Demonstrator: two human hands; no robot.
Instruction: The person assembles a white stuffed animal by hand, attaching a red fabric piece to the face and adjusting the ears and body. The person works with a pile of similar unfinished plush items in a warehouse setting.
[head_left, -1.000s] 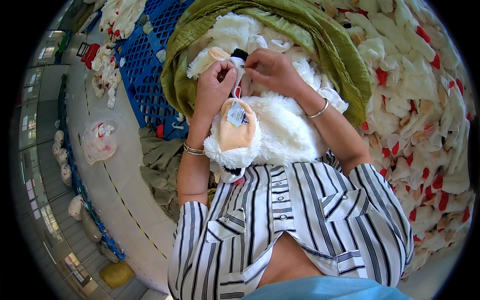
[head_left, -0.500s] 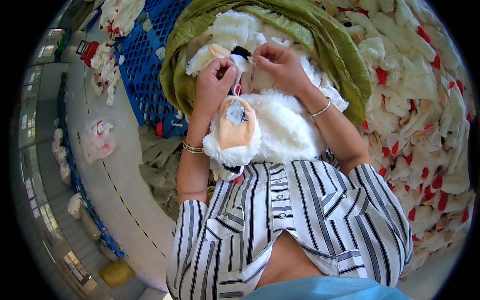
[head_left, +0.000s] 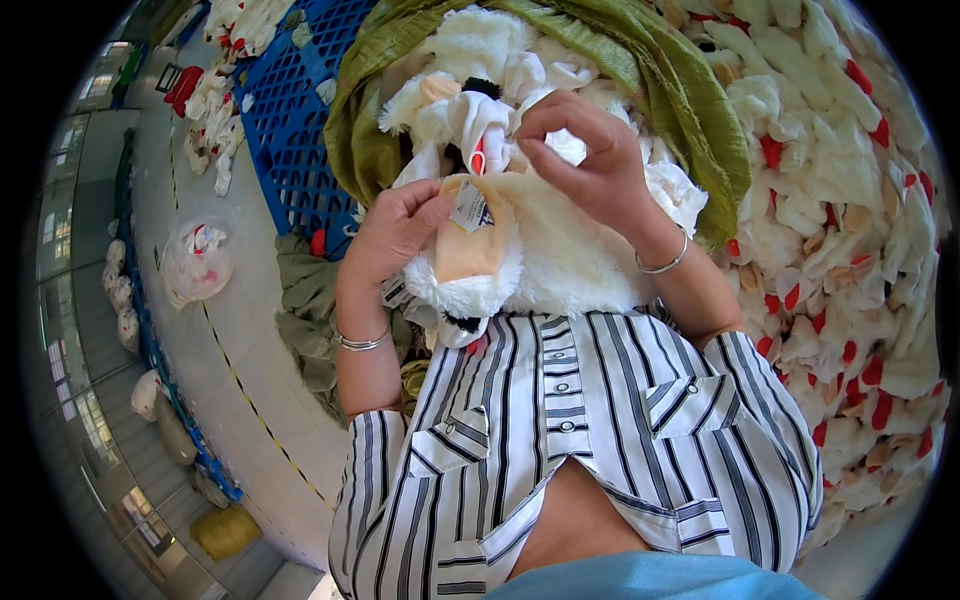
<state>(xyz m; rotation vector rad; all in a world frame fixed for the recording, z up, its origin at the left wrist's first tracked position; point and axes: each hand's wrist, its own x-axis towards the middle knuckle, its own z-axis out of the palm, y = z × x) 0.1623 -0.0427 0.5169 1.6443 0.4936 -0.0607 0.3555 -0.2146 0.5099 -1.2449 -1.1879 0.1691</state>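
A white furry plush toy skin (head_left: 575,255) lies across my lap, with a beige patch (head_left: 470,255) carrying a white label (head_left: 468,208). My left hand (head_left: 400,228) is closed, thumb and fingers pinching the upper left edge of that patch beside the label. Above the skin, my right hand (head_left: 592,155) hovers with thumb and index tips brought together; what they hold, if anything, is too small to make out. Just beyond lies another white plush piece (head_left: 478,118) with a black tuft and a red part with a small loop.
A green woven sack (head_left: 690,130) surrounds the plush pieces. Blue plastic crates (head_left: 295,130) stand at the far left. Heaped white and red plush skins (head_left: 830,250) fill the right side. A clear plastic bag (head_left: 197,262) sits on the floor beside a grey-green cloth (head_left: 310,300).
My left hand has come down from the far plush piece to the labelled patch. My right hand has moved right and nearer, off that piece. The far piece now rests in the sack.
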